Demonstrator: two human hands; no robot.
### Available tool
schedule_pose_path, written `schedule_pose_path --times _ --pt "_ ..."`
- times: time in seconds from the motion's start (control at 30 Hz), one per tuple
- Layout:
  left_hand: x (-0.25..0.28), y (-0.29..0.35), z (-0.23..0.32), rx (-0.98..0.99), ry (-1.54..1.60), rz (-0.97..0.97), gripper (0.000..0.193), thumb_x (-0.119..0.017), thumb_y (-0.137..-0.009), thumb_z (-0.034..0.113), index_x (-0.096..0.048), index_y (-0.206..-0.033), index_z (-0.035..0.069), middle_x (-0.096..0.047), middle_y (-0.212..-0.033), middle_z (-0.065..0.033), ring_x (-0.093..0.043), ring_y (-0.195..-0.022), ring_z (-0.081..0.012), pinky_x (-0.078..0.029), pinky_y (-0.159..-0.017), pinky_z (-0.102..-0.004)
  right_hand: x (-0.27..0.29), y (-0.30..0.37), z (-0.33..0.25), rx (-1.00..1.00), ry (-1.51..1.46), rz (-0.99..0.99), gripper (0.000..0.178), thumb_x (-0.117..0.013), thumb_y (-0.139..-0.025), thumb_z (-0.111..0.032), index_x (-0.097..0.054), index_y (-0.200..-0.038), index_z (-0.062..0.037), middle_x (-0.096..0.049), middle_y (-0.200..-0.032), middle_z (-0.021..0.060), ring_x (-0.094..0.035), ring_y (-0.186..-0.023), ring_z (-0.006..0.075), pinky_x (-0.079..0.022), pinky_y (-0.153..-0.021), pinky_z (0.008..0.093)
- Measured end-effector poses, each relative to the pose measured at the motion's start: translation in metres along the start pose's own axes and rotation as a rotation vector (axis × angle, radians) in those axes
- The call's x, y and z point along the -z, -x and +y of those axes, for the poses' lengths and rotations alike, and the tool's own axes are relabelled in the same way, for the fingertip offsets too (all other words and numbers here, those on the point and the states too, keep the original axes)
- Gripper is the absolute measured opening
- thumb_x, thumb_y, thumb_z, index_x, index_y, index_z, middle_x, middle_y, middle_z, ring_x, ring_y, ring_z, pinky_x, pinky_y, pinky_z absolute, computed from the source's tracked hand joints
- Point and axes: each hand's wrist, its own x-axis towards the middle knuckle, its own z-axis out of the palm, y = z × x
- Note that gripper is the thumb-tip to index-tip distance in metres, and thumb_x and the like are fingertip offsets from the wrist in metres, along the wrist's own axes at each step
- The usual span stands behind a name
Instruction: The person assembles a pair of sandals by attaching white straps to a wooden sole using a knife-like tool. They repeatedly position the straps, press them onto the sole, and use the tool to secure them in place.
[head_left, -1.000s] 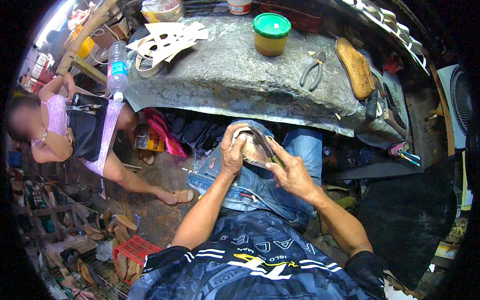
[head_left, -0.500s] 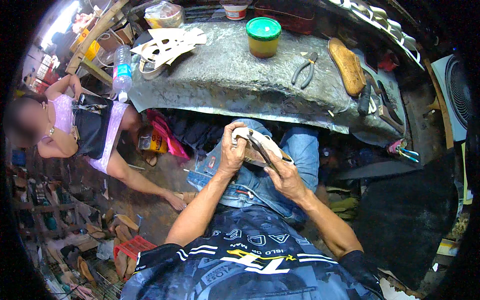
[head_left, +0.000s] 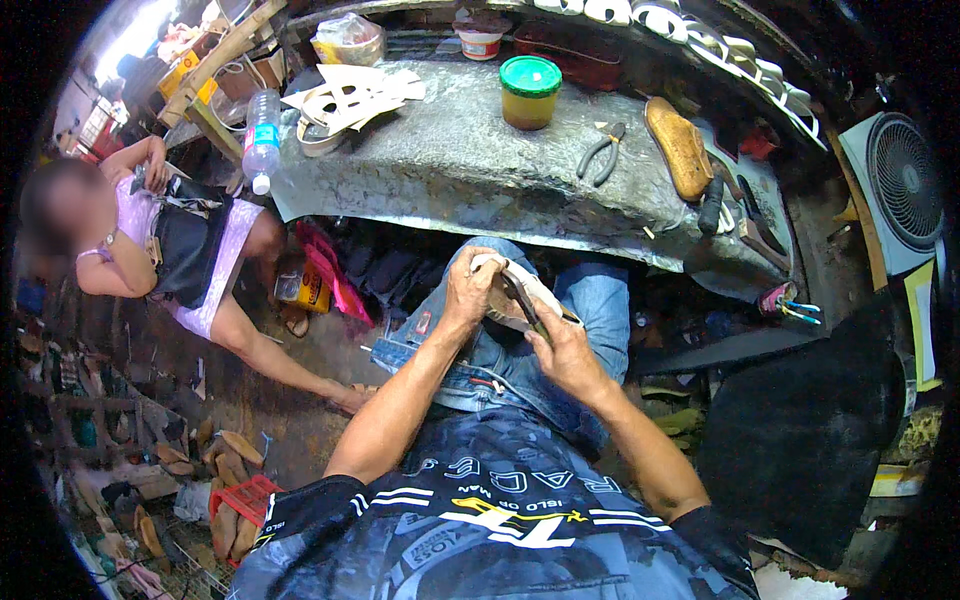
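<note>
Over my jeans-covered lap, my left hand (head_left: 468,292) is closed round the toe end of a white sandal (head_left: 554,303), its fingers bent over the white strap. My right hand (head_left: 572,358) grips a long dark pair of pliers (head_left: 519,297). Their jaw end lies against the white strap, close to my left fingers; the exact bite of the jaws is hidden. The sandal's heel end points toward my right hand. Its underside cannot be seen.
Ahead stands a grey workbench (head_left: 440,150) holding a green-lidded tub (head_left: 530,92), another pair of pliers (head_left: 602,155), a brown shoe last (head_left: 678,148), a hammer (head_left: 711,205) and cut white pieces (head_left: 350,98). A plastic bottle (head_left: 262,143) stands at its left end. A person (head_left: 190,230) sits at left.
The pliers and my right hand have shifted slightly left and down along the sandal. My left hand keeps its hold. The whole view has turned a little.
</note>
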Motion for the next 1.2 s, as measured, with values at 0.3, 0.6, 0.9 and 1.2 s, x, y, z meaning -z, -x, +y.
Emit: schedule_pose_path --times 0.3,0.6,0.9,1.2 --pt "0.014 -0.01 0.001 -0.164 -0.232 -0.183 0.049 -0.079 -0.096 0.02 -0.059 -0.139 0.007 -0.067 -0.116 -0.0061 -0.064 -0.106 -0.0145 -0.054 -0.095 -0.0331 0.045 -0.004 -0.042 -0.031 -0.107 0.047 0.071 -0.066 -0.1 -0.001 -0.036 -0.164 -0.0024 -0.07 -0.115 0.0377 -0.073 -0.098 0.0528 -0.057 -0.079 0.0561" --pt "0.011 0.0 0.01 -0.139 0.485 -0.376 0.057 -0.064 -0.098 0.014 -0.051 -0.153 0.005 -0.059 -0.152 -0.013 -0.055 -0.139 -0.0225 -0.042 -0.12 -0.039 0.044 -0.034 -0.021 -0.308 -0.175 -0.113 0.063 -0.065 -0.102 -0.009 -0.045 -0.162 -0.0075 -0.078 -0.114 0.025 -0.079 -0.08 0.0372 -0.062 -0.075 0.05" --pt "0.003 0.012 0.014 -0.085 0.674 -0.39 0.049 -0.052 -0.109 0.027 -0.051 -0.153 0.006 -0.058 -0.154 -0.0133 -0.057 -0.138 -0.0235 -0.044 -0.12 -0.0398 0.049 -0.034 -0.048 -0.292 -0.272 -0.334 0.067 -0.065 -0.1 -0.003 -0.044 -0.164 -0.0046 -0.073 -0.12 0.0248 -0.078 -0.08 0.0222 -0.062 -0.085 0.0406" --pt "-0.005 0.015 0.005 -0.315 0.291 -0.259 0.042 -0.044 -0.115 0.026 -0.054 -0.149 0.003 -0.064 -0.138 -0.0117 -0.062 -0.126 -0.0212 -0.047 -0.113 -0.035 0.056 -0.025 -0.055 -0.161 -0.096 -0.247 0.061 -0.068 -0.1 -0.007 -0.049 -0.158 -0.002 -0.067 -0.126 0.0294 -0.066 -0.113 0.0475 -0.058 -0.095 0.0501"
